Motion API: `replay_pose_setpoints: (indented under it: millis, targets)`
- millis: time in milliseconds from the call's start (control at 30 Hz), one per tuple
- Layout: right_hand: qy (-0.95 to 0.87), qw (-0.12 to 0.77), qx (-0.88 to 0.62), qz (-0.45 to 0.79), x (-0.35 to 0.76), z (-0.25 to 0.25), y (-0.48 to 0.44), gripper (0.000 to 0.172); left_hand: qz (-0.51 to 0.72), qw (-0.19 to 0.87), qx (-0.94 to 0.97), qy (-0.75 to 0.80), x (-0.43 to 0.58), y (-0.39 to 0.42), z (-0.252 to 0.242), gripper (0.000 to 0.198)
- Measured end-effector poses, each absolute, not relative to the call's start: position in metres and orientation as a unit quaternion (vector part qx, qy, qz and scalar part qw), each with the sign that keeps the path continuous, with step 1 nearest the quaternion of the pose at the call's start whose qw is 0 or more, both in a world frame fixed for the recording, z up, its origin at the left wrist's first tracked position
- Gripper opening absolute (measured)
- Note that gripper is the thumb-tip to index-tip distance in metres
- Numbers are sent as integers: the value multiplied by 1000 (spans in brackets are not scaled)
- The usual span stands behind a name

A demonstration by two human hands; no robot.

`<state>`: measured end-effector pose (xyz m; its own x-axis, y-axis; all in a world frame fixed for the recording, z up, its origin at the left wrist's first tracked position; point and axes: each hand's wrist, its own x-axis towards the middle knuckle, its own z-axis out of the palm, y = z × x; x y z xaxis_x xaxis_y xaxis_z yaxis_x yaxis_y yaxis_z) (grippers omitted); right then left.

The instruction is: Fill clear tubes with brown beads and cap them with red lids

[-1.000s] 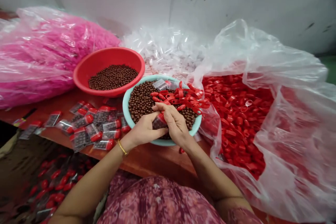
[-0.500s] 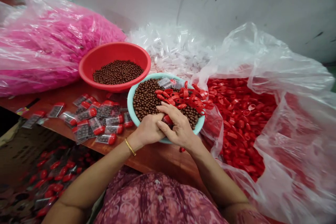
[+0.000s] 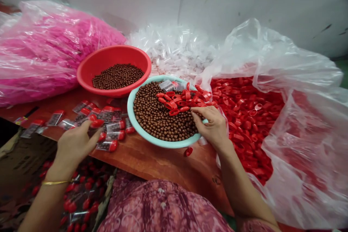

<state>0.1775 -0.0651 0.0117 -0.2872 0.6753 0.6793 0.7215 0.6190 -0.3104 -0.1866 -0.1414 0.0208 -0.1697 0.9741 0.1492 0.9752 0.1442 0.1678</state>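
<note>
- Left hand (image 3: 73, 141) out over red-capped clear containers (image 3: 115, 127), thumb and index parted around red cap (image 3: 97, 123); cannot tell if gripped or let go
- Left forearm up from lower left, yellow bangle (image 3: 56, 182) at wrist
- Right hand (image 3: 212, 125) over right rim of pale teal bowl (image 3: 163, 142), fingers bent, thumb and index tips close together, just beside loose red caps (image 3: 176, 103); cannot tell if pinching anything
- Right forearm in from lower right
- Brown beads (image 3: 154, 112) in teal bowl, under loose caps
- Behind-left: red basin (image 3: 108, 92), also with beads
- Right: open plastic bag (image 3: 299, 54), more red caps
</note>
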Motion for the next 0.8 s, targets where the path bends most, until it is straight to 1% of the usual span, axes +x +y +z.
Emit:
replay_pose_setpoints:
  millis: [67, 100, 133, 200, 267, 300, 400, 533, 667, 733, 800]
  targets:
    - [-822, 375, -425, -58, 169, 10, -62, 13, 4, 66, -657, -751, -204, -141, 20, 22]
    - [-830, 350, -429, -73, 163, 8, -60, 14, 27, 85, -670, -737, -206, -140, 20, 22]
    - [-836, 320, -438, -86, 157, 7, -58, 17, 13, 93, -692, -716, -204, -136, 21, 23]
    - [-843, 262, -458, -106, 145, 5, -54, 20, -67, 92, -738, -666, -188, -127, 25, 27]
    - [-845, 232, -468, -116, 138, 2, -51, 18, -144, 81, -777, -607, -161, -112, 31, 28]
    - [-844, 231, -469, -119, 137, 0, -50, 17, -160, 77, -795, -580, -145, -101, 34, 27]
    - [-843, 256, -459, -114, 138, -6, -48, 16, -152, 82, -832, -528, -100, -56, 38, 31]
    - [-818, 319, -472, -79, 143, -11, -46, 14, -114, 94, -871, -469, -65, 26, 35, 41]
    - [-778, 385, -496, -34, 145, -13, -44, 21, 1, 131, -945, -301, -51, 83, 43, 45]
    - [-774, 395, -495, -9, 145, -13, -44, 26, 45, 153, -955, -248, -46, 93, 51, 43]
    - [-777, 397, -488, 11, 145, -12, -45, 27, 78, 180, -953, -229, -43, 95, 59, 34]
